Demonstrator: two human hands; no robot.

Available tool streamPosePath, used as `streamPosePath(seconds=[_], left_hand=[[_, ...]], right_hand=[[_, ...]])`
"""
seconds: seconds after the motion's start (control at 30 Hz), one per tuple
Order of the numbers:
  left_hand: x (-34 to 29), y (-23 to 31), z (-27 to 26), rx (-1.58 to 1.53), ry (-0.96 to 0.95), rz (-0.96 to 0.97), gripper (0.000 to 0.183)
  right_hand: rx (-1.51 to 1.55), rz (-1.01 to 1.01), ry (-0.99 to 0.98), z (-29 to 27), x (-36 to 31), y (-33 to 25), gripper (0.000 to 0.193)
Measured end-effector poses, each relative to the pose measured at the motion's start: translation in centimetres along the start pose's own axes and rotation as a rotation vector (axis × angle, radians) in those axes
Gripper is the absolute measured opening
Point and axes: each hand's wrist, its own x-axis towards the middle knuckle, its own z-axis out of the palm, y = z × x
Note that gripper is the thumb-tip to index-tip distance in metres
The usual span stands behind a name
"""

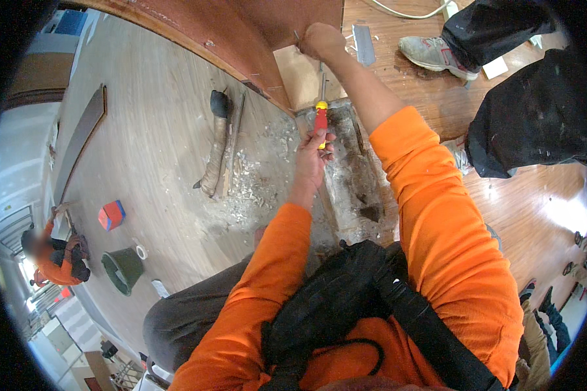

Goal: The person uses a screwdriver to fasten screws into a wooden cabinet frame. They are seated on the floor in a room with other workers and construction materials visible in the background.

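My left hand [312, 163] is closed around the lower end of a screwdriver [321, 116] with a red and yellow handle. Its metal shaft points away from me, toward the foot of a reddish-brown wooden panel [241, 32]. Farther out, my right hand [323, 43] makes a fist beside that panel, just beyond the shaft. A thin metal end shows next to its fingers; the rest of what it grips is hidden. Below both hands runs a rough, chipped trench [352, 176] in the floor, with pale rubble [251, 182] scattered along its left side.
A wrapped, dark-headed tool [215, 143] and a thin strip lie left of the rubble. Another person's shoe [430, 53] and dark trouser legs stand at right. At far left are a green bucket [122, 270], a red-blue box [111, 215] and a crouching person in orange [59, 260].
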Motion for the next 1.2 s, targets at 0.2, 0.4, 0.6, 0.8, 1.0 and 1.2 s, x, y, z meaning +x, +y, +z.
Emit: streamPosePath(seconds=[0.2,0.4,0.6,0.8,1.0,1.2], left_hand=[[0.0,0.9,1.8,-0.168,-0.080,0.021,0.032],[0.1,2.2,2.8,-0.152,-0.053,0.059,0.034],[-0.1,2.1,2.6,-0.158,-0.026,0.054,0.027],[-0.2,1.9,2.3,-0.112,-0.059,0.043,0.032],[-0.5,1.9,2.4,-0.126,-0.024,0.049,0.026],[0.0,1.3,1.7,-0.095,-0.047,0.043,0.032]], right_hand=[[0.447,0.051,-0.073,1.5,-0.5,2.0,0.033],[1.010,0.108,-0.381,1.2,-0.6,2.3,0.025],[0.058,-0.032,0.126,1.2,-0.4,0.0,0.033],[0.628,0.073,-0.215,1.2,0.2,2.0,0.029],[0.617,-0.007,-0.271,0.4,-0.4,2.0,0.023],[0.089,-0.052,0.052,0.8,-0.3,0.4,0.030]])
